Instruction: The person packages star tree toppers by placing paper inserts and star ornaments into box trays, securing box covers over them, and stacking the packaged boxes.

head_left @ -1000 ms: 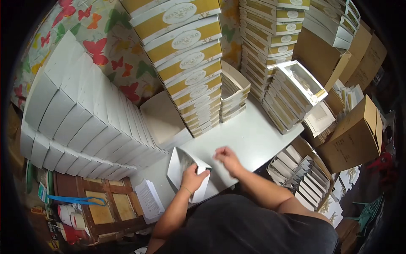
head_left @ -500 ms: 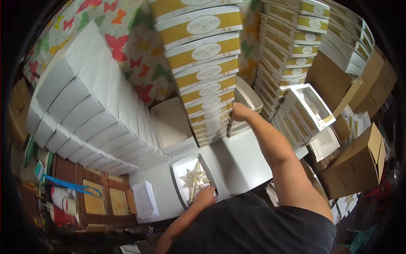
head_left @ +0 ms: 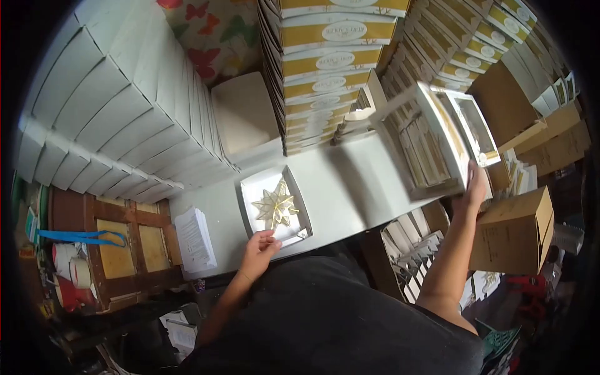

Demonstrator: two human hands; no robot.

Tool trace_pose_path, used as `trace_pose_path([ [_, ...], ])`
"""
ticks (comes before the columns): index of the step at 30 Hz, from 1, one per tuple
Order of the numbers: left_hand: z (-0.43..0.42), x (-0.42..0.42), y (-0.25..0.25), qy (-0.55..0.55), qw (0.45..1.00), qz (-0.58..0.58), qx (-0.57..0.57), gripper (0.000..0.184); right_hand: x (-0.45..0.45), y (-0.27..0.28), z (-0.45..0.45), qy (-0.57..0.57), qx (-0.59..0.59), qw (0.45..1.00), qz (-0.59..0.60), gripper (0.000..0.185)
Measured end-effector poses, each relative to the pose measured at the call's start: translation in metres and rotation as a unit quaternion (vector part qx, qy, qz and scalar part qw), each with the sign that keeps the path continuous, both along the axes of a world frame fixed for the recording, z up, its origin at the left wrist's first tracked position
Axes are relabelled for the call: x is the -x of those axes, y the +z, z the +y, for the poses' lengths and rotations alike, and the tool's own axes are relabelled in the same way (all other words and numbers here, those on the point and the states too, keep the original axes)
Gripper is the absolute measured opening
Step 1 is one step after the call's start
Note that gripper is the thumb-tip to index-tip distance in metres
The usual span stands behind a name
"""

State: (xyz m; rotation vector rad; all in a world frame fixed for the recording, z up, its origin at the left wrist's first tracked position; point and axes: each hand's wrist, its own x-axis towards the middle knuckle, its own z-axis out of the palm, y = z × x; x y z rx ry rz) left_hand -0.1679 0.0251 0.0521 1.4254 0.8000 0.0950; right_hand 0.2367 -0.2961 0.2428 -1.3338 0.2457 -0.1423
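Note:
A gold star ornament [head_left: 276, 205] with many points lies in an open white box tray [head_left: 248, 182] on the table. At the tray's near left corner is my left hand [head_left: 259, 253], its fingers loosely apart and nothing held in them. Whether its fingertips touch the tray's rim I cannot tell. Off to the right, my right hand [head_left: 476, 187] grips the lower edge of a white and gold box lid [head_left: 447, 134] with a clear window. Motion blurs the lid, and it is tilted above the table's right part.
Tall stacks of white boxes [head_left: 119, 94] stand at the left, gold-banded boxes [head_left: 337, 59] at the back. A paper stack [head_left: 195, 240] lies at the table's left end. Right, there are a cardboard carton [head_left: 509, 234] and another windowed box [head_left: 472, 122]. Below the table edge are packed white pieces [head_left: 415, 250].
My right hand has come away from behind the middle stack, moving right and nearer with the windowed lid. My left hand has shifted from inside the tray to its near left corner.

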Motion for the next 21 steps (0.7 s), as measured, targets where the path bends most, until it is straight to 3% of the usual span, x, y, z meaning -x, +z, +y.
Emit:
trace_pose_path([
  [1, -0.001, -0.003, 0.003, -0.05, 0.998, -0.023, 0.038, 0.058, 0.011, -0.023, -0.016, 0.073, -0.055, 0.995, 0.05, 0.026],
  [5, -0.025, -0.022, 0.025, -0.169, 0.971, -0.111, 0.13, 0.072, 0.106, -0.158, -0.013, 0.116, -0.165, 0.968, 0.151, 0.023],
  [7, -0.041, -0.034, 0.02, -0.153, 0.967, -0.163, 0.125, 0.076, 0.174, -0.131, 0.063, 0.116, -0.275, 0.904, 0.308, 0.023],
  [8, -0.044, -0.033, 0.017, -0.152, 0.958, -0.218, 0.108, 0.08, 0.183, -0.163, 0.055, 0.27, -0.264, 0.865, 0.331, 0.028],
  [14, -0.025, 0.0, 0.014, 0.018, 0.978, -0.107, 0.175, 0.081, 0.202, -0.137, 0.118, 0.347, -0.157, 0.873, 0.305, 0.032],
  [18, -0.028, 0.018, 0.024, -0.025, 0.998, -0.028, 0.06, 0.067, 0.162, -0.198, 0.113, 0.595, -0.037, 0.783, 0.178, 0.051],
  [19, -0.028, 0.023, 0.01, -0.015, 0.998, -0.027, 0.057, 0.067, 0.164, -0.204, 0.121, 0.586, -0.014, 0.789, 0.186, 0.053],
  [21, -0.022, 0.037, -0.059, 0.118, 0.992, -0.049, 0.014, 0.062, 0.174, -0.221, 0.143, 0.582, 0.007, 0.791, 0.19, 0.055],
])
